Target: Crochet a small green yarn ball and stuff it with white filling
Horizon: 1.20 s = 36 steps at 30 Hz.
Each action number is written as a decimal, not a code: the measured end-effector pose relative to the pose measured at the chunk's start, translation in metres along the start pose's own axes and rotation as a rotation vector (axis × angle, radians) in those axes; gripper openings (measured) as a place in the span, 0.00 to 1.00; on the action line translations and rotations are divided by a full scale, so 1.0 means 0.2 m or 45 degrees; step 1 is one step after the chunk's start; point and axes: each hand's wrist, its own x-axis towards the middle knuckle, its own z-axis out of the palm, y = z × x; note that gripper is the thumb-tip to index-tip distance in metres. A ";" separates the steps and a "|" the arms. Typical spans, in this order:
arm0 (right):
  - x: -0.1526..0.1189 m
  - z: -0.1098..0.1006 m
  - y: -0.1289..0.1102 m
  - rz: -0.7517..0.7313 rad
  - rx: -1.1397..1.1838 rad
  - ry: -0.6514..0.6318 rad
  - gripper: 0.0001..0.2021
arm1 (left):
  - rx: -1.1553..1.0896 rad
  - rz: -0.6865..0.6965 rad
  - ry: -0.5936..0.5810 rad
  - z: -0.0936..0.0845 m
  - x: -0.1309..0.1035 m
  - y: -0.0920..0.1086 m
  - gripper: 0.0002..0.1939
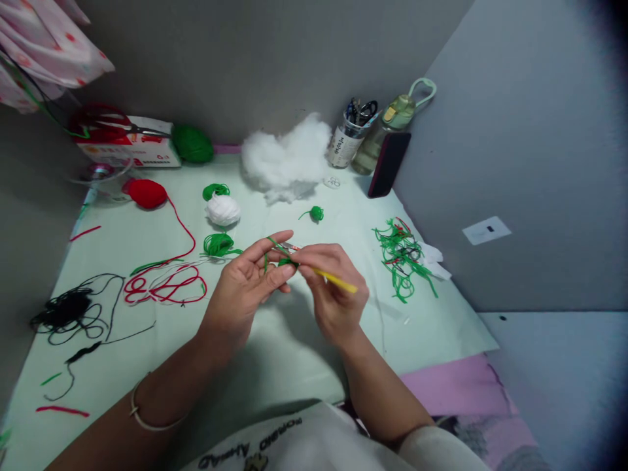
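Observation:
Over the middle of the table, my left hand [245,278] pinches a small green crochet piece [286,261] between thumb and fingers. Green yarn passes over its raised index finger. A crochet hook with a yellow handle [337,282] is gripped in my right hand [338,294], its metal end meeting the green piece. Fingers partly cover the piece, so its shape is hard to make out. Just left of my left hand lies a green yarn bundle [218,244], its strand leading toward the hand. Beyond my hands sits a small green yarn ball [316,214].
White stuffing [287,157] lies at the back, beside a pen cup [346,140], a bottle [370,147] and a leaning phone [389,165]. Yarn scraps [405,258] are at right. Leftward are a white ball [223,209], red yarn [148,194], black yarn [66,311] and scissors [105,123] on a box.

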 end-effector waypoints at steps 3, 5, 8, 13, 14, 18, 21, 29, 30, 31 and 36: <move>-0.01 -0.01 0.01 -0.286 -0.233 -0.011 0.15 | -0.201 -0.190 -0.057 0.00 0.00 0.02 0.21; 0.00 -0.02 0.01 -0.228 -0.118 0.061 0.14 | -0.325 -0.297 -0.104 -0.01 0.01 0.04 0.16; 0.03 -0.02 0.01 0.121 0.307 0.149 0.09 | -0.363 -0.257 -0.066 -0.02 0.01 0.06 0.13; 0.04 -0.01 0.01 0.369 0.486 0.016 0.07 | -0.055 -0.080 -0.114 -0.02 0.02 0.02 0.17; 0.03 -0.01 0.01 0.394 0.489 0.027 0.06 | -0.008 -0.057 -0.142 -0.03 0.02 0.01 0.17; 0.04 -0.02 0.04 0.519 0.652 0.099 0.07 | 0.066 -0.003 -0.164 -0.05 0.02 0.01 0.18; 0.05 -0.03 0.04 0.557 0.745 0.078 0.09 | 0.112 0.010 -0.116 -0.06 0.02 0.01 0.18; 0.05 -0.03 -0.01 0.424 0.560 0.073 0.09 | 0.267 0.159 -0.021 -0.07 0.02 0.02 0.16; 0.04 -0.03 -0.01 0.366 0.474 0.074 0.09 | 0.310 0.177 0.001 -0.06 0.01 0.01 0.16; 0.03 -0.02 -0.01 0.297 0.379 0.073 0.09 | 0.358 0.195 0.028 -0.06 0.01 0.01 0.15; -0.02 -0.01 0.00 -0.224 -0.202 -0.042 0.11 | 0.277 0.252 0.192 -0.01 -0.01 -0.02 0.21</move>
